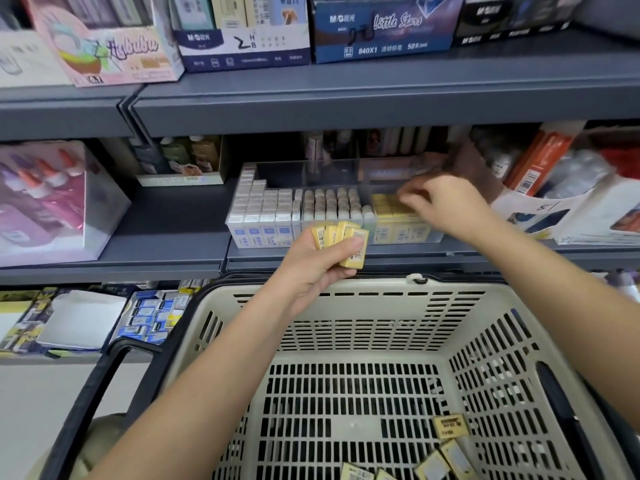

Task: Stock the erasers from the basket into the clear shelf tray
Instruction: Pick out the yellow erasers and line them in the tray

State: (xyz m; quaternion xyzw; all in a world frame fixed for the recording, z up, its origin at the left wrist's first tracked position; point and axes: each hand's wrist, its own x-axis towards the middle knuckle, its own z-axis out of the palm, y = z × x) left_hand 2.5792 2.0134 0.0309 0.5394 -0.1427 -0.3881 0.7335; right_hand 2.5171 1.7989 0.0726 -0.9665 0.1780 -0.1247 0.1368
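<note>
- several yellow erasers point(343, 242) stand fanned in the left hand point(311, 271), which grips them between the thumb and curled fingers, raised in front of the shelf edge and just below the clear tray point(311, 174).
- more of them, the stocked yellow erasers point(389, 206), stand packed in rows at the right end of that tray.
- right hand point(443, 206) reaches over that same end, fingers curled down with the tips at the stocked yellow erasers; it is blurred, so i cannot tell whether it pinches one or only touches the row.
- white erasers point(256, 209) fill the left part of the tray in neat rows, and round-topped beige erasers point(332, 202) stand between them and the yellow ones.
- a few loose erasers point(450, 426) lie flat at the near right of the basket point(346, 299), a cream slotted one with dark handles, under both forearms.
- the tray sits on the grey middle shelf point(173, 230); a clear box of glue bottles point(52, 188) stands well to its left, and orange packs point(540, 161) lean near its right.
- on the shelf above stand a pink carton point(104, 46), a white and navy carton point(242, 43) and a blue carton point(381, 32), side by side.
</note>
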